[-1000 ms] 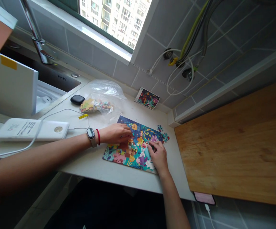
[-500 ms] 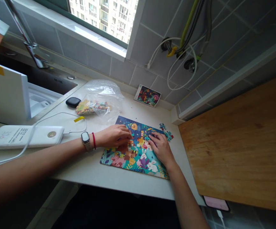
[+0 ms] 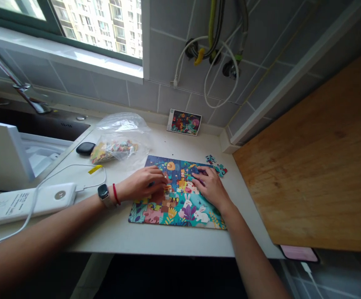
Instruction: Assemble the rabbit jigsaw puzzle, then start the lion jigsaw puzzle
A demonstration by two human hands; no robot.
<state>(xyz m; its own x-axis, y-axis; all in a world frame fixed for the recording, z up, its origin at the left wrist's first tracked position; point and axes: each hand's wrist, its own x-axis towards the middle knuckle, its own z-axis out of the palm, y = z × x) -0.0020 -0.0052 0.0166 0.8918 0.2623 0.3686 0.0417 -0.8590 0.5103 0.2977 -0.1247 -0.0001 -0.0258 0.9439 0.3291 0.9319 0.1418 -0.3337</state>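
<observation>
A colourful jigsaw puzzle [image 3: 192, 214] with rabbits, plants and a dark blue night sky lies on the white counter. Over its left side is my left hand [image 3: 147, 182], fingers curled together and pointing right; whatever they may hold is hidden beneath them. My right hand [image 3: 213, 189] rests on the right part of the puzzle, thumb and fingers apart and slightly bent. Just beyond that hand, a few loose puzzle pieces [image 3: 220, 170] lie by the upper right corner. Against the wall leans a small picture card [image 3: 185, 122] with a similar colourful scene.
A clear plastic bag [image 3: 124, 128] with puzzle pieces sits behind my left hand, beside a black rounded case [image 3: 85, 148]. A white power bank [image 3: 27, 203] with a cable lies left. There is a sink [image 3: 71, 126] at the back left and a wooden board [image 3: 317, 166] at right.
The camera view has turned, so the scene sits differently in the picture. Both hands stay over the same parts of the puzzle, with hardly any visible finger movement.
</observation>
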